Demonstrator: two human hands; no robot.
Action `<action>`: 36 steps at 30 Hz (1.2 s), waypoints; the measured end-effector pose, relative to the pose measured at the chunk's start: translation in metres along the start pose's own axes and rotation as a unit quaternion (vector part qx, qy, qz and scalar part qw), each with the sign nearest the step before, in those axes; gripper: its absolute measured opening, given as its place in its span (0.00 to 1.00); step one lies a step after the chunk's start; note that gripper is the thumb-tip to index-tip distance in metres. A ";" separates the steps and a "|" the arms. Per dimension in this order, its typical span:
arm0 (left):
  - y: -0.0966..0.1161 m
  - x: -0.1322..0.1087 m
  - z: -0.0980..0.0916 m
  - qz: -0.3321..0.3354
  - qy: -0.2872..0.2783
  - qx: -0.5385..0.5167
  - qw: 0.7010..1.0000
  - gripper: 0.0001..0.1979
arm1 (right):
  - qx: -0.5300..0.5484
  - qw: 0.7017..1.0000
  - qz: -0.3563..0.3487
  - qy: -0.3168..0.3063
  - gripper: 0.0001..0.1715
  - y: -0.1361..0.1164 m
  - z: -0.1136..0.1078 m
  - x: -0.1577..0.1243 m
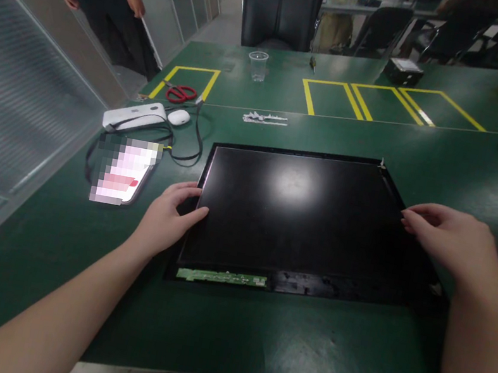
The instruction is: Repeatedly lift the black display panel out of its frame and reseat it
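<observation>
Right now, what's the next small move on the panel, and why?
Probably settle the right hand on the right edge of the panel: its fingertips are bunched there, contact unclear, while the left hand has its thumb over the left edge.

On the desk point(222, 336), the screen panel point(291, 220) lies flat between 2 hands: the left hand point(168, 220) at its left edge, the right hand point(454, 239) at its right. A phone point(128, 175) lies left of the panel; behind the phone, a mouse point(179, 117), then scissors point(181, 93). Behind the panel stands a cup point(257, 67), with a box point(403, 71) farther right.
</observation>
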State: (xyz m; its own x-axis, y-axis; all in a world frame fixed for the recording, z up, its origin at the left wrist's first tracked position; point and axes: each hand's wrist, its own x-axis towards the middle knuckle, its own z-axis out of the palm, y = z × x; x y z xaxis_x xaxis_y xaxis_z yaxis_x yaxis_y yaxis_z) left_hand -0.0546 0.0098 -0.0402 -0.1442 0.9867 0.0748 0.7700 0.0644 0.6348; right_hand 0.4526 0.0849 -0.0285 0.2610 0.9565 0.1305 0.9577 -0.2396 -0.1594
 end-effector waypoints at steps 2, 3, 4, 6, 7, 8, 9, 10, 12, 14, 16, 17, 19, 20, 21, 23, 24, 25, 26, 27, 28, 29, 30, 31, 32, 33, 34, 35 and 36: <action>0.001 0.000 -0.001 0.006 -0.003 0.007 1.000 0.26 | 0.016 0.999 0.039 -0.027 0.23 -0.007 -0.006 -0.003; 0.001 0.000 -0.001 0.009 -0.004 0.008 1.000 0.25 | 0.024 0.998 0.048 -0.035 0.24 -0.010 -0.009 -0.004; 0.002 0.000 -0.001 0.011 -0.005 0.009 1.000 0.25 | 0.030 0.998 0.050 -0.036 0.24 -0.012 -0.011 -0.005; 0.002 0.000 -0.002 0.013 -0.008 0.010 1.000 0.25 | 0.034 0.998 0.049 -0.031 0.24 -0.015 -0.014 -0.006; 0.002 0.000 -0.002 0.013 -0.009 0.010 1.000 0.25 | 0.033 0.998 0.048 -0.025 0.24 -0.016 -0.014 -0.006; 0.002 0.000 -0.002 0.014 -0.011 0.011 1.000 0.25 | 0.033 0.998 0.046 -0.019 0.23 -0.017 -0.014 -0.007; 0.002 0.000 -0.002 0.015 -0.012 0.013 1.000 0.25 | 0.032 0.999 0.042 -0.014 0.23 -0.017 -0.014 -0.007; 0.002 0.000 -0.002 0.017 -0.013 0.014 1.000 0.25 | 0.031 0.999 0.040 -0.011 0.23 -0.017 -0.014 -0.007; 0.001 0.000 -0.002 0.020 -0.015 0.018 1.000 0.25 | 0.027 0.999 0.038 -0.015 0.23 -0.016 -0.014 -0.007; 0.001 0.000 -0.002 0.023 -0.016 0.021 0.999 0.25 | 0.022 0.999 0.043 -0.026 0.25 -0.015 -0.013 -0.007; 0.001 0.000 -0.001 0.025 -0.018 0.024 0.999 0.27 | 0.016 0.998 0.043 -0.031 0.26 -0.014 -0.013 -0.007; 0.001 0.001 0.000 0.027 -0.018 0.026 0.999 0.27 | 0.013 0.999 0.043 -0.031 0.27 -0.014 -0.013 -0.006; 0.001 0.001 0.001 0.036 -0.018 0.034 0.999 0.27 | 0.011 0.999 0.041 -0.029 0.26 -0.013 -0.012 -0.006; 0.000 0.001 0.002 0.042 -0.018 0.039 0.998 0.27 | 0.011 0.999 0.040 -0.028 0.26 -0.013 -0.011 -0.006; 0.000 0.002 0.002 0.048 -0.019 0.045 0.998 0.27 | 0.011 0.999 0.040 -0.027 0.26 -0.013 -0.011 -0.006; -0.002 0.002 0.002 0.060 -0.022 0.059 0.996 0.27 | 0.013 0.999 0.038 -0.028 0.26 -0.013 -0.011 -0.006; -0.002 0.002 0.002 0.067 -0.026 0.065 0.995 0.27 | 0.014 0.999 0.037 -0.026 0.25 -0.012 -0.010 -0.006; -0.002 0.001 0.001 0.074 -0.031 0.072 0.994 0.27 | 0.016 0.999 0.036 -0.024 0.25 -0.012 -0.010 -0.006; -0.002 0.000 -0.001 0.082 -0.035 0.077 0.993 0.27 | 0.018 0.999 0.034 -0.023 0.25 -0.011 -0.009 -0.005; 0.000 -0.001 -0.003 0.092 -0.038 0.083 0.992 0.28 | 0.022 0.999 0.033 -0.022 0.25 -0.010 -0.009 -0.005; 0.001 -0.002 -0.006 0.104 -0.039 0.087 0.990 0.29 | 0.025 0.999 0.034 -0.022 0.25 -0.008 -0.008 -0.004; 0.004 -0.004 -0.010 0.119 -0.041 0.090 0.988 0.30 | 0.027 0.999 0.036 -0.023 0.25 -0.007 -0.008 -0.004; 0.006 -0.005 -0.015 0.137 -0.045 0.092 0.985 0.30 | 0.029 0.998 0.038 -0.027 0.25 -0.006 -0.007 -0.003; 0.009 -0.007 -0.019 0.159 -0.057 0.091 0.981 0.30 | 0.031 0.998 0.040 -0.030 0.24 -0.005 -0.007 -0.002; 0.012 -0.008 -0.024 0.182 -0.081 0.087 0.976 0.28 | 0.031 0.998 0.040 -0.032 0.24 -0.005 -0.007 -0.002; 0.015 -0.008 -0.027 0.201 -0.118 0.080 0.969 0.26 | 0.031 0.998 0.040 -0.031 0.23 -0.005 -0.008 -0.001; 0.016 -0.009 -0.030 0.215 -0.155 0.070 0.962 0.24 | 0.032 0.998 0.040 -0.031 0.23 -0.005 -0.008 -0.001; 0.018 -0.009 -0.032 0.225 -0.187 0.062 0.954 0.22 | 0.034 0.998 0.040 -0.032 0.22 -0.006 -0.009 -0.002; 0.018 -0.009 -0.033 0.233 -0.211 0.055 0.948 0.20 | 0.036 0.998 0.043 -0.034 0.22 -0.008 -0.011 -0.002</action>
State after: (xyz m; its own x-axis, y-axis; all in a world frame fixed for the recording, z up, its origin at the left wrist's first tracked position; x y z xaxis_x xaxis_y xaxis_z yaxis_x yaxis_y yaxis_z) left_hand -0.0597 -0.0033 -0.0037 0.4711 0.8821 -0.0004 0.7520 -0.4014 0.5229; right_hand 0.4458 0.0831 -0.0172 0.3312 0.9424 0.0469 0.9203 -0.3117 -0.2365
